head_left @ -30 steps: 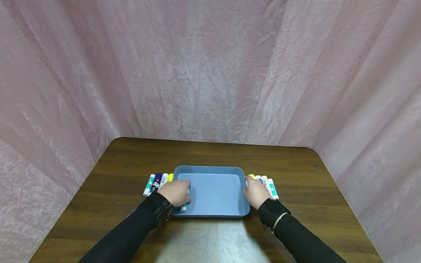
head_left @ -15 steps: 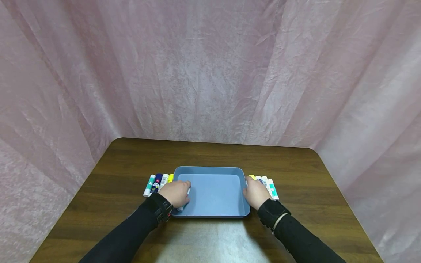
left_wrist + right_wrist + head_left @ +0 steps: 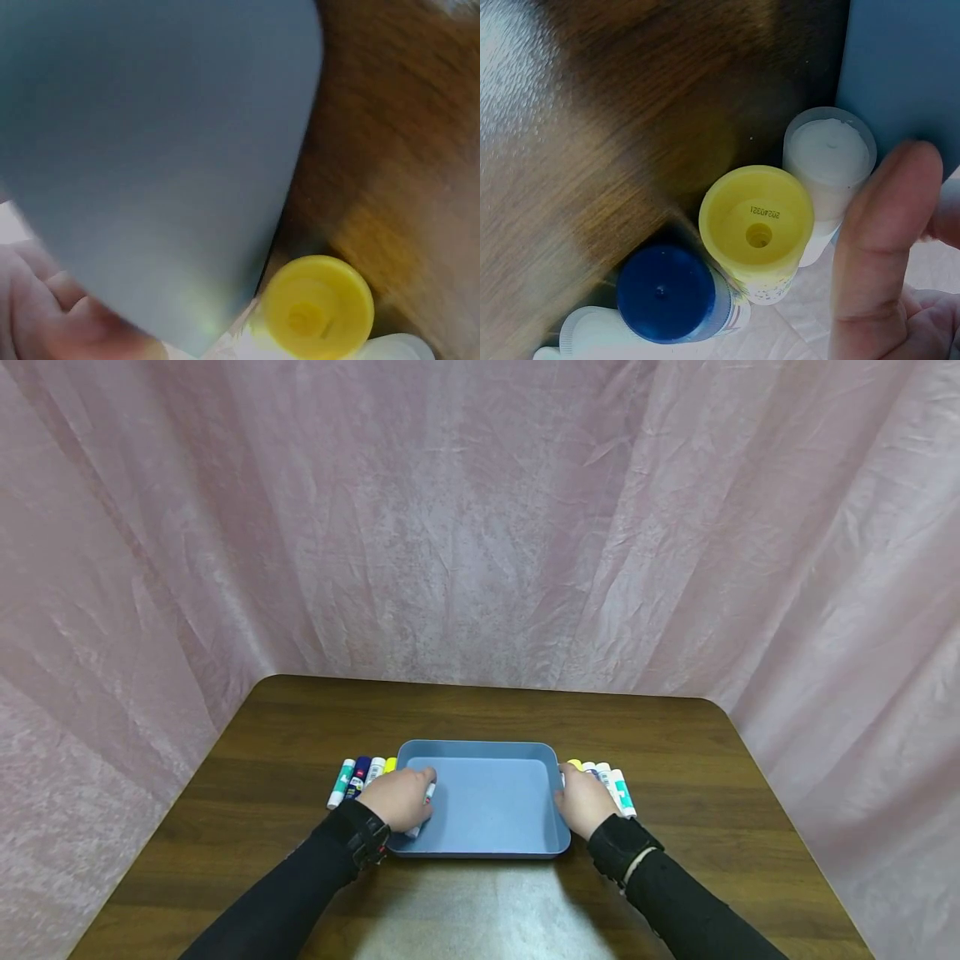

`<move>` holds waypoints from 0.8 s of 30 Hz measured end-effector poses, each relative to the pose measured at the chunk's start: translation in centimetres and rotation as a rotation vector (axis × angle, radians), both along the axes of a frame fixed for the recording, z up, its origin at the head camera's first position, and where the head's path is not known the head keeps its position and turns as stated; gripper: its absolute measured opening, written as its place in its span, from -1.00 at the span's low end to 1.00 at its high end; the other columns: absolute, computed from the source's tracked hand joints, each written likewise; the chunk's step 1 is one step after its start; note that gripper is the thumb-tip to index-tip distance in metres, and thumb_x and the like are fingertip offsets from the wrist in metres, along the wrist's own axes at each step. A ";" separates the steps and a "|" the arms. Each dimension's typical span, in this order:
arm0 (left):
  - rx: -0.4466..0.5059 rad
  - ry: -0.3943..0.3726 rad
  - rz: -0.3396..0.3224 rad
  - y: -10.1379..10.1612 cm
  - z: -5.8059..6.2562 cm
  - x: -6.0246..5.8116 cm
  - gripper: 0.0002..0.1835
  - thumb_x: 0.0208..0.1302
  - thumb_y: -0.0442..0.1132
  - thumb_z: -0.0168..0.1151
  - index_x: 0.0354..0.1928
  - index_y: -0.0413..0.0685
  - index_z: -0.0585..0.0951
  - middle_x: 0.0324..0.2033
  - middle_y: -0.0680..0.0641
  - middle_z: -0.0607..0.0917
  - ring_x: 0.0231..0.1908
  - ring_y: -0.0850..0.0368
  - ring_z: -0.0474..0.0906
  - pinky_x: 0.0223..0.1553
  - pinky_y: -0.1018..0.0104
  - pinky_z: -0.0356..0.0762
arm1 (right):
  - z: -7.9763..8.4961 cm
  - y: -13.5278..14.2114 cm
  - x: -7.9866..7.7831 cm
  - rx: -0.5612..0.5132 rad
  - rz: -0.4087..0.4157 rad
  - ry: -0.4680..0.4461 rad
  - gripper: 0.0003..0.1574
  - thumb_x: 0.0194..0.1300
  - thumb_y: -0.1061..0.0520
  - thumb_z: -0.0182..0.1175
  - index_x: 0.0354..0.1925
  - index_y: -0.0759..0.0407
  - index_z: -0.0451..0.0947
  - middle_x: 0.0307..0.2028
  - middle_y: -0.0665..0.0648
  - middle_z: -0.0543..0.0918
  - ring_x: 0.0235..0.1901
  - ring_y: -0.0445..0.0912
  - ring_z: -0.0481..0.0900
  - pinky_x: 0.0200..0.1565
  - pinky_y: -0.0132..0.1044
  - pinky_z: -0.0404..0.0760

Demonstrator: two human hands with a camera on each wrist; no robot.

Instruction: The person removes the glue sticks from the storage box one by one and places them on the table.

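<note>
A shallow blue tray (image 3: 491,806) lies on the table. Over its left side, my left hand (image 3: 401,797) pinches a white marker (image 3: 415,832), which lies slanted and mostly under the fingers. The left wrist view shows the tray's grey-looking outer wall (image 3: 172,165) in front of part of the left hand. My right hand (image 3: 585,797) rests at the tray's right rim, hardly curled. In the right wrist view one long finger touches the tray wall, close to a white-capped marker (image 3: 829,154); no marker shows between its fingers.
Left of the tray stands a row of markers with teal (image 3: 341,783), dark blue (image 3: 358,777) and yellow (image 3: 391,764) parts. Another row is on the right, including yellow (image 3: 756,217) and blue (image 3: 666,292) ends. The wooden table (image 3: 480,710) ends before a pink curtain (image 3: 480,527).
In my left hand the marker has turned from nearly straight to slanted, its near end shifting up and left. The left hand has moved only slightly. My right hand stays in place.
</note>
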State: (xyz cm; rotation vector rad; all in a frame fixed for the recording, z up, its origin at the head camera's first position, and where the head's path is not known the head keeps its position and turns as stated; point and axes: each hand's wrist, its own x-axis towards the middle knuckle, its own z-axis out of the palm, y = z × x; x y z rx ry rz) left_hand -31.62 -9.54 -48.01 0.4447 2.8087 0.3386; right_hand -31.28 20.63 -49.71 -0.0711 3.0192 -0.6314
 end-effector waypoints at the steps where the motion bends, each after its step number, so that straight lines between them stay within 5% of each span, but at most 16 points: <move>1: 0.007 0.008 0.000 -0.1 0.0 -0.1 -0.59 0.34 -0.10 0.35 0.16 -0.07 0.56 -0.33 -0.02 0.69 -0.43 0.18 0.58 -0.41 0.28 0.66 | 0.0 0.0 0.0 0.001 0.002 0.003 -0.45 0.36 0.24 0.24 0.26 0.45 0.47 -0.08 0.36 0.75 -0.18 0.07 0.73 -0.10 0.01 0.71; 6: 0.057 0.033 0.025 -0.4 0.7 -0.2 -0.54 0.36 -0.10 0.31 0.24 -0.05 0.52 -0.24 -0.05 0.70 -0.37 0.16 0.58 -0.29 0.20 0.68 | -0.2 0.0 0.0 -0.003 0.003 0.002 -0.45 0.37 0.24 0.24 0.26 0.44 0.47 -0.06 0.36 0.75 -0.21 0.05 0.71 -0.12 0.00 0.71; 24: 0.235 0.037 0.062 -2.5 2.6 -0.5 -0.53 0.48 -0.17 0.14 0.35 -0.06 0.39 -0.42 -0.01 0.63 -0.56 0.20 0.54 -0.51 0.36 0.51 | -0.3 -0.2 0.0 -0.006 -0.014 -0.022 -0.43 0.38 0.22 0.24 0.28 0.43 0.46 -0.02 0.36 0.74 -0.18 0.05 0.70 -0.02 0.04 0.71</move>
